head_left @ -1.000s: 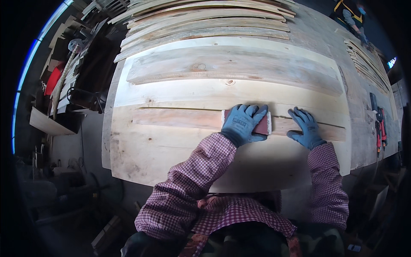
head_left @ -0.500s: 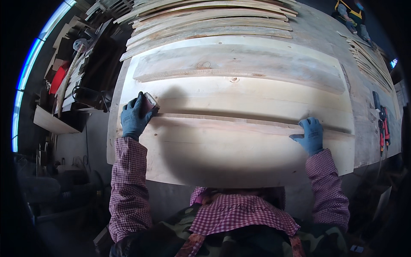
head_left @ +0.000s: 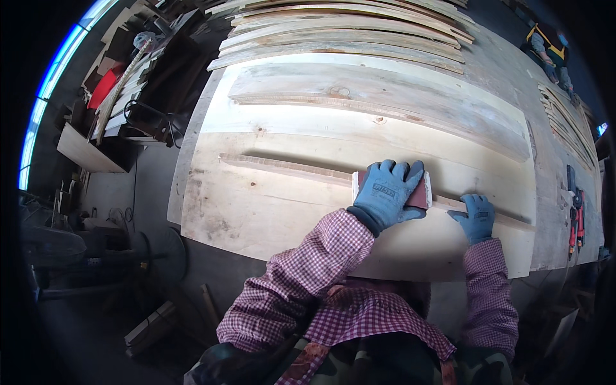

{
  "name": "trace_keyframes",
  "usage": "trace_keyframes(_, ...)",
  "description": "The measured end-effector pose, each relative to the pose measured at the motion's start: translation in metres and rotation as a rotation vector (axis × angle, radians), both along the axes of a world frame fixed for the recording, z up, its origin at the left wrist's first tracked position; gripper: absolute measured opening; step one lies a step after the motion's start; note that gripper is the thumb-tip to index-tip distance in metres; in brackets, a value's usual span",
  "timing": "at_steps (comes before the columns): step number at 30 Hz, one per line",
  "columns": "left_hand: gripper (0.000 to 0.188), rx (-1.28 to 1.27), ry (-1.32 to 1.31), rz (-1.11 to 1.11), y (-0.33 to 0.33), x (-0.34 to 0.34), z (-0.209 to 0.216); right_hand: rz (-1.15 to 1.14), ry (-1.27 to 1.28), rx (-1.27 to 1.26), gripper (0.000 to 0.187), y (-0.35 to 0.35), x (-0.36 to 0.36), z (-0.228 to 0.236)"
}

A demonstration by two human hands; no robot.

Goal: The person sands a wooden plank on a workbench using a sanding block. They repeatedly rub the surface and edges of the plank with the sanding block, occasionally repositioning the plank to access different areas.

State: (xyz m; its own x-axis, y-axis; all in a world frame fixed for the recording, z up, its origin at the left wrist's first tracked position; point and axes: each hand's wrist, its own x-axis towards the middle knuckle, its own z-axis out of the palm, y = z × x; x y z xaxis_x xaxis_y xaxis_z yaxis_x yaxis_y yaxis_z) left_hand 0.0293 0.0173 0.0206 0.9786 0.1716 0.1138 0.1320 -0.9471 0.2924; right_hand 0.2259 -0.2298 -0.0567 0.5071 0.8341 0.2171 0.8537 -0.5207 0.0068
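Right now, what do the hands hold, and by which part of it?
The blue-gloved left hand grips the reddish-brown, white-edged rectangular block over its top; the blue-gloved right hand holds the narrow wooden strip near its right end.

We are in a woodworking shop: wooden strips (head_left: 346, 48) lie in rows on a broad worktable (head_left: 497, 86), and a reddish sanding block (head_left: 421, 194) sits under the gloved left hand (head_left: 386, 192) on a narrow board (head_left: 289, 168). We also see red-and-black tools (head_left: 581, 221) and, at left, piled slats (head_left: 123, 96)
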Motion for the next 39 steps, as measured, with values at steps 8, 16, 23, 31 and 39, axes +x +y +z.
trace_keyframes(8,0.095,0.301,0.043,0.743,0.204,-0.165,-0.002,-0.061,0.003,0.007,0.043,0.000,-0.013,0.002)
trace_keyframes(16,0.089,0.184,-0.015,0.412,0.068,-0.032,-0.013,-0.097,0.028,-0.005,0.043,0.002,-0.016,0.008)
trace_keyframes(23,0.091,-0.019,0.071,-0.123,-0.041,0.039,-0.005,-0.034,-0.054,-0.016,0.043,0.001,-0.005,0.005)
trace_keyframes(31,0.089,0.273,0.112,0.797,0.169,-0.125,0.008,-0.057,-0.003,0.046,0.045,0.003,-0.013,0.002)
trace_keyframes(39,0.092,0.155,-0.076,0.216,0.012,-0.011,-0.013,-0.097,-0.031,-0.015,0.045,0.001,-0.014,0.005)
